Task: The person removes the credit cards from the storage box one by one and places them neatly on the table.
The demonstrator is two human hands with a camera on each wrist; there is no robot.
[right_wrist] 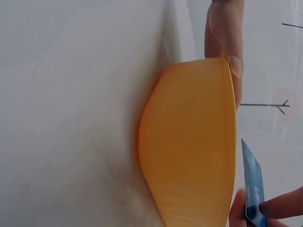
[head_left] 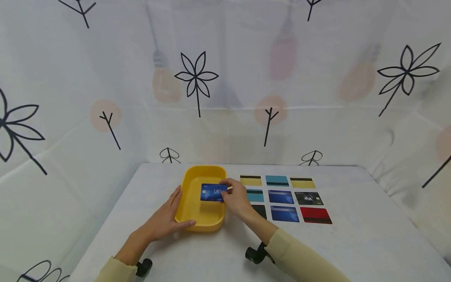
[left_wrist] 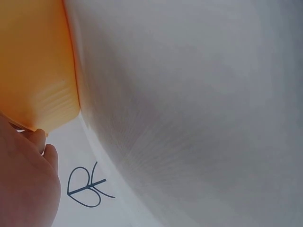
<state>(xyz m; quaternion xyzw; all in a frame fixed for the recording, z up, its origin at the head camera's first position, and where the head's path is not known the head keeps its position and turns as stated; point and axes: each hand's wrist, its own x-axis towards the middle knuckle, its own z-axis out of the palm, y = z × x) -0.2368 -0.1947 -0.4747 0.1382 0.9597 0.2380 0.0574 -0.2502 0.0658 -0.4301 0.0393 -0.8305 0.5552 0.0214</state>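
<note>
A blue card marked VIP [head_left: 212,192] is pinched between the thumb and fingers of my right hand [head_left: 236,197]. It is over the yellow tray [head_left: 201,226], above the tray's inside. In the right wrist view the blue card [right_wrist: 253,182] is seen nearly edge-on, beside the tray rim [right_wrist: 232,142] and apart from it. My left hand [head_left: 163,219] holds the tray at its near left corner, fingers along the left side and thumb at the near rim. The left wrist view shows only part of the left hand [left_wrist: 31,175] against the tray [left_wrist: 40,61].
Several cards lie in rows right of the tray, among them a red card [head_left: 316,215], a black Vip card [head_left: 309,198] and a blue card [head_left: 284,214]. My right forearm partly covers a dark card [head_left: 260,210]. A patterned white cloth [head_left: 225,129] hangs behind the white table [head_left: 352,250].
</note>
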